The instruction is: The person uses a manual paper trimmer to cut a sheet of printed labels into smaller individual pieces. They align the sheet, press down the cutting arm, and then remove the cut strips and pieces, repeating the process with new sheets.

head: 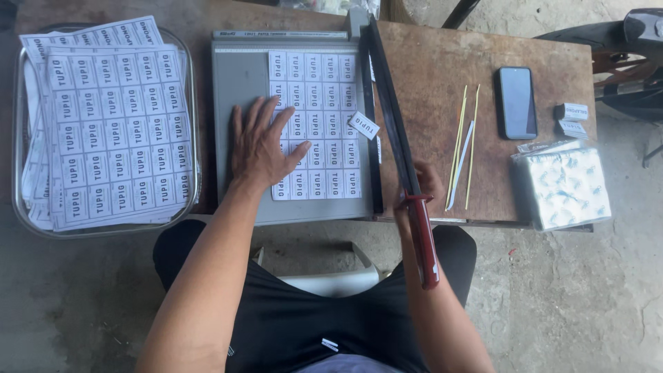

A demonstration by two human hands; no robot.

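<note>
- Nearest the camera, at the bottom of the frame, sat the person's lap in dark shorts, with both forearms reaching up toward a brown wooden table (442, 76).
- At centre, the left hand (261, 146) lay flat and unclenched, fingers spread, pressing a sheet of printed labels (324, 97) onto the grey bed of a paper cutter (238, 76).
- Right of centre, the right hand (423, 188) was clenched around the raised cutter blade arm (390, 103), just above its dark red handle (423, 238), which stuck out past the table's near edge.
- One loose cut label (364, 125) rested between the sheet and the blade arm, at the cutting edge.
- At the left of the frame, a clear oval tray (190, 83) held a stack of uncut label sheets (110, 131).
- Right of the blade arm lay thin trimmed paper strips (464, 148), yellowish and white, running lengthwise.
- Further right lay a dark phone (516, 102), screen up.
- Near the right edge of the table were two small stacks of cut labels (571, 119), and below them a plastic-wrapped white packet (563, 186) with blue marks.
</note>
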